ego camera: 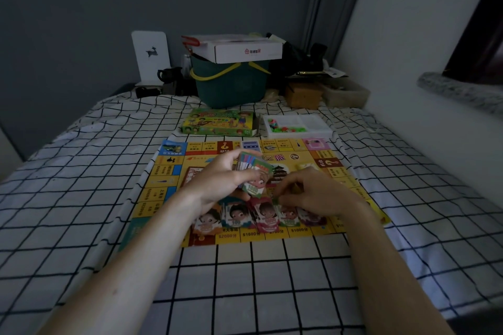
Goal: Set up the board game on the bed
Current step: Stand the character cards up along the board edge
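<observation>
Tilting banknote stack (251,171) (long axis near-vertical)

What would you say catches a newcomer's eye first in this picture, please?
The bright yellow game board spread on the checked bed sheet, with a row of play-money piles along its near edge. Above it, the left hand grips a stack of bills while the right hand reaches down to the piles. Behind stand the green game box and a white tray.

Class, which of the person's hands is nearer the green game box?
Left. The left hand, gripping a stack of play money, lies just below the game box; the right hand sits lower and rightward.
</observation>
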